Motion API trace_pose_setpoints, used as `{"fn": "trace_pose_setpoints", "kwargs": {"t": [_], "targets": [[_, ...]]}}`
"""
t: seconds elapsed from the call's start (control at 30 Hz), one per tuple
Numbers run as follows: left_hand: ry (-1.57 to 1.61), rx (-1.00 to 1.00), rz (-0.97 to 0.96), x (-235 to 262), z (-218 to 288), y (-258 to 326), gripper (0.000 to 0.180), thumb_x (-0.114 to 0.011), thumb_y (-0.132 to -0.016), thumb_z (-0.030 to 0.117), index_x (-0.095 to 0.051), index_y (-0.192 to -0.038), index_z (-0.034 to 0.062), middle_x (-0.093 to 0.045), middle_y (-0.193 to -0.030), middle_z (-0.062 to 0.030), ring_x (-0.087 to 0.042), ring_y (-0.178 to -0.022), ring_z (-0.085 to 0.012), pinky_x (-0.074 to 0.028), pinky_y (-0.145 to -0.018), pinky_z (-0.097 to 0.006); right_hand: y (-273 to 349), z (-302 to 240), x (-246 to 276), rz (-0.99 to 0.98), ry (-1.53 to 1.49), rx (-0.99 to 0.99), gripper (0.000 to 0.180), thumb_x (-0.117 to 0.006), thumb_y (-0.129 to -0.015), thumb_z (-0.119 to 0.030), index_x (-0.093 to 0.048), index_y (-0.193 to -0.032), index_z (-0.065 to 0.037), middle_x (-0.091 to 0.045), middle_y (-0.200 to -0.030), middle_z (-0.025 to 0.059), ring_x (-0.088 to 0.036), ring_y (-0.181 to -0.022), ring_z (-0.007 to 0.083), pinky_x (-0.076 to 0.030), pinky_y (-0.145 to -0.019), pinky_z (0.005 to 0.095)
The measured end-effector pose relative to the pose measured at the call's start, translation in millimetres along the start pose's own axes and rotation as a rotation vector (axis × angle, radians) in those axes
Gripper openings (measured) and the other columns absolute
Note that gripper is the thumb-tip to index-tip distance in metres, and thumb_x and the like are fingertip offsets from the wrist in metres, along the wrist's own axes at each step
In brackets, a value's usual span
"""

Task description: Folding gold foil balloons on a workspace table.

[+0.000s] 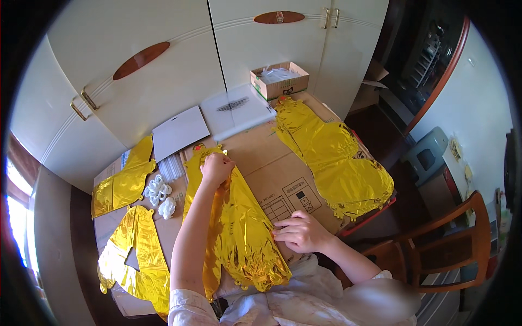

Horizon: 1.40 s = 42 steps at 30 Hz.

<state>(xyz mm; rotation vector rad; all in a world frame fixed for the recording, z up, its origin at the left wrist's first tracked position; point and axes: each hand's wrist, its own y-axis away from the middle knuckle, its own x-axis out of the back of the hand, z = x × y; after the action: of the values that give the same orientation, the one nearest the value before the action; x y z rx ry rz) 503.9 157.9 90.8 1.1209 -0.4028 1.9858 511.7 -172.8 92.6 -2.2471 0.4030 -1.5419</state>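
Note:
Flat, deflated gold foil balloons (pixel 244 233) lie in a layered pile in front of me, their lower edges crinkled. My left hand (pixel 217 167) is closed on the foil near the pile's far end, beside a small red spot. My right hand (pixel 300 232) is at the pile's right edge, its fingers curled and pinching the foil rim. To the right lies another stack of gold foil balloons (pixel 342 163). On the left are a gold foil balloon with a triangular gap (pixel 149 266) and a further gold foil piece (pixel 124 185).
White coiled bundles (pixel 157 190) sit left of the pile. Behind are a pale flat board (pixel 181 133), a stack of clear plastic bags (pixel 236 111) and an open cardboard box (pixel 280 84) of clear strips. Cardboard (pixel 266 168) covers the table. A wooden chair (pixel 446 244) stands right.

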Motion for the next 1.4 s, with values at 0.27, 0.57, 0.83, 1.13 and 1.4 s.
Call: {"fn": "trace_pose_setpoints", "kwargs": {"t": [0.27,0.57,0.83,1.13,1.4], "targets": [[0.03,-0.037,0.057,-8,-9,-3,0.016,-0.072,-0.072,0.029,-0.074,-0.076,0.0135,-0.065,-0.1,-0.0082,-0.056,-0.107,-0.0298,-0.045,-0.087,-0.047,0,0,-1,0.002,-0.003,-0.004,0.024,-0.064,-0.075,-0.007,-0.075,-0.093,-0.016,-0.072,-0.102,-0.0053,-0.064,-0.107,0.0123,-0.043,-0.088,0.034],[-0.121,-0.035,0.224,-4,11,12,0.018,-0.066,-0.074,0.026,-0.071,-0.08,0.0102,-0.06,-0.108,-0.0115,-0.052,-0.11,-0.0308,-0.042,-0.092,-0.046,-1,0,-1,0.017,-0.015,-0.002,0.023,-0.065,-0.074,-0.006,-0.076,-0.091,-0.016,-0.073,-0.099,-0.0049,-0.065,-0.104,0.0127,-0.043,-0.086,0.0335],[-0.289,-0.092,0.311,-18,12,19,0.033,-0.063,-0.085,0.034,-0.062,-0.106,0.0087,-0.055,-0.115,-0.0123,-0.049,-0.113,-0.0314,-0.04,-0.091,-0.046,-3,-1,1,0.017,-0.007,0.02,0.025,-0.066,-0.072,-0.004,-0.075,-0.092,-0.015,-0.073,-0.1,-0.0043,-0.066,-0.102,0.0132,-0.043,-0.085,0.0336],[-0.428,-0.263,0.404,-19,8,20,0.038,-0.066,-0.083,0.034,-0.058,-0.108,0.0061,-0.054,-0.112,-0.0125,-0.049,-0.11,-0.0293,-0.04,-0.088,-0.044,-6,1,3,0.001,0.006,0.057,0.017,-0.066,-0.074,-0.008,-0.075,-0.088,-0.012,-0.073,-0.097,-0.0024,-0.065,-0.1,0.0138,-0.044,-0.086,0.0327],[-0.298,-0.588,0.573,-1,8,26,0.015,-0.068,-0.08,0.022,-0.063,-0.088,0.0105,-0.061,-0.093,-0.0009,-0.056,-0.092,-0.0215,-0.039,-0.081,-0.04,-8,2,4,0.016,-0.004,0.066,0.019,-0.066,-0.073,-0.008,-0.074,-0.09,-0.012,-0.072,-0.095,-0.0039,-0.065,-0.097,0.013,-0.045,-0.086,0.0325]]}}
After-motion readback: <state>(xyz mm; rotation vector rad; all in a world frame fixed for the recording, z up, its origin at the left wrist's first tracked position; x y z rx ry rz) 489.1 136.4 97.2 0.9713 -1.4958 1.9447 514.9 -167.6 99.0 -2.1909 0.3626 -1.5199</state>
